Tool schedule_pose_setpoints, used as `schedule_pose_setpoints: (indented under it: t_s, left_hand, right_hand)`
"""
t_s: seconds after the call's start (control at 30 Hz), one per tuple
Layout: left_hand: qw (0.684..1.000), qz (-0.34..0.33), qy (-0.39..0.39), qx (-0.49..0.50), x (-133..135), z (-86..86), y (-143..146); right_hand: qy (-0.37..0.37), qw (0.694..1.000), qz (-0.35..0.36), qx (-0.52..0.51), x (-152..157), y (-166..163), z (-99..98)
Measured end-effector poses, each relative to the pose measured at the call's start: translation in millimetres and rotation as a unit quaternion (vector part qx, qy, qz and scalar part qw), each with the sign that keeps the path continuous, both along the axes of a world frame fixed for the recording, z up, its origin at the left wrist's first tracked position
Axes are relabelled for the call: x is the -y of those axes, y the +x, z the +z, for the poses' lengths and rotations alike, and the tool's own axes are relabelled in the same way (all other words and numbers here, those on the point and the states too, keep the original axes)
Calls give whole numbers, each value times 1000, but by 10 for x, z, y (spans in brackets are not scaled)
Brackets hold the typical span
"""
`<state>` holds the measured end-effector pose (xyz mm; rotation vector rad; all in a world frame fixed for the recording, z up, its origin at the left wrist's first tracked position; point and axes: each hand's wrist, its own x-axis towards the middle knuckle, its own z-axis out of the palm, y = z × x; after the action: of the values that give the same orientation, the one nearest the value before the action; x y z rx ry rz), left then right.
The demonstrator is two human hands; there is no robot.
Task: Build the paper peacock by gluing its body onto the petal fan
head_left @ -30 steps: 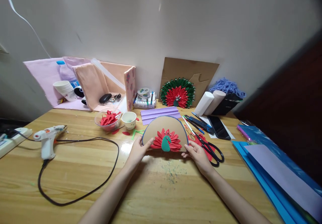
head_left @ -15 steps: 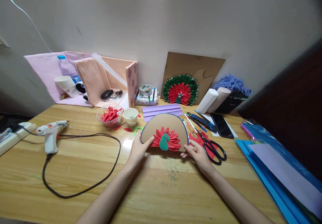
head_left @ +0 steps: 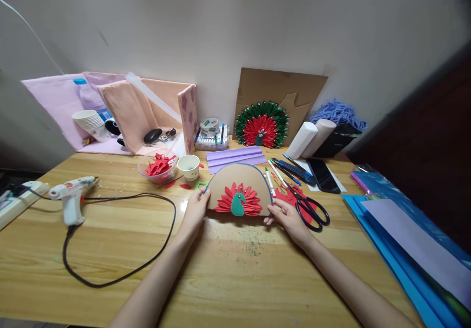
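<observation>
A half-round piece of cardboard (head_left: 221,180) with a blue edge is held up between both hands, tilted toward me. On its lower middle sits a green peacock body (head_left: 237,205) ringed by red paper petals (head_left: 253,200). My left hand (head_left: 196,210) grips the cardboard's left lower corner, thumb at the edge. At the right lower corner, my right hand (head_left: 287,218) pinches it between thumb and fingers. Black-handled scissors (head_left: 312,212) lie on red paper scraps (head_left: 290,198), just beyond my right hand.
A hot glue gun (head_left: 73,200) and its looped cord lie left. Behind are a bowl of red scraps (head_left: 157,168), a paper cup (head_left: 189,167) and purple folded paper (head_left: 235,157). A finished peacock (head_left: 262,126) leans at the wall. Blue sheets (head_left: 379,239) lie right.
My left thumb has moved off the cardboard's front near the petals to its left edge. The cardboard stays held in both hands; the whole view has shifted slightly.
</observation>
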<state>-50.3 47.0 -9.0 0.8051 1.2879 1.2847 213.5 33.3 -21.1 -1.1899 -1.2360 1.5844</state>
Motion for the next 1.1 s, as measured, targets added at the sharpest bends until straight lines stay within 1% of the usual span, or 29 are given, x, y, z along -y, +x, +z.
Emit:
schedule_pose_setpoints:
  t_s: [0.1, 0.17, 0.2, 0.23, 0.27, 0.3, 0.37, 0.43, 0.5, 0.6, 0.63, 0.7, 0.77, 0.8, 0.83, 0.87, 0.9, 0.93, 0.97, 1.0, 1.03, 1.07, 1.1]
  left_hand:
    - [1000, 22, 12, 5, -27, 43, -110]
    - [998, 52, 22, 6, -47, 65, -176]
    - [997, 68, 22, 7, -56, 76, -205]
    - [996, 81, 21, 10, -63, 87, -229]
    - [996, 87, 20, 16, -66, 102, -249]
    - [996, 87, 16, 26, -66, 122, -263]
    - [995, 85, 6, 50, -57, 171, -278]
    - [994, 86, -9, 71, -40, 217, -278]
    - [994, 71, -28, 79, -28, 230, -268]
    - [998, 21, -49, 44, -33, 146, -254]
    - [998, 6, -51, 19, -40, 97, -252]
    - [998, -3, -45, -44, -55, -2, -252]
    - [989, 19, -27, -143, -48, -58, -247]
    - [976, 37, -5, -216, -31, -59, -237]
    - [951, 56, 25, -302, -3, -41, -217]
    - [914, 82, 69, -392, 33, -8, -184]
    - [867, 104, 117, -474, 75, 36, -137]
    - [826, 117, 165, -526, 120, 85, -72]
    - [799, 106, 210, -553, 163, 131, 12]
    - [788, 67, 251, -558, 200, 171, 116]
    - [781, -8, 295, -550, 227, 199, 240]
    - [772, -99, 321, -539, 241, 215, 385]
    - [752, -191, 345, -529, 241, 217, 546]
  right_hand:
    - [23, 999, 21, 34, -18, 71, 52]
    - [74, 993, -9, 94, -64, 179, 75]
    - [108, 983, -37, 141, -95, 245, 81]
    - [143, 967, -66, 199, -129, 315, 86]
    - [174, 944, -91, 264, -163, 384, 90]
    - [201, 917, -101, 329, -196, 451, 94]
    - [242, 867, -76, 429, -251, 571, 110]
    - [264, 835, -33, 481, -283, 681, 143]
    - [264, 818, -17, 510, -289, 794, 196]
    - [215, 811, -15, 543, -249, 963, 288]
    - [189, 815, -11, 548, -227, 1007, 312]
    - [132, 825, -4, 550, -180, 1063, 337]
    - [91, 830, -15, 550, -139, 1070, 337]
    - [79, 830, -22, 551, -124, 1061, 335]
    - [75, 829, -29, 553, -113, 1049, 336]
    - [77, 828, -34, 554, -108, 1040, 342]
    - [85, 828, -38, 553, -108, 1035, 354]
    - [96, 828, -42, 550, -113, 1038, 372]
    - [111, 831, -52, 542, -123, 1049, 393]
    - [127, 838, -70, 525, -138, 1066, 413]
    - [136, 853, -97, 494, -155, 1087, 428]
    - [139, 871, -129, 452, -174, 1108, 435]
    - [135, 890, -160, 406, -193, 1128, 432]
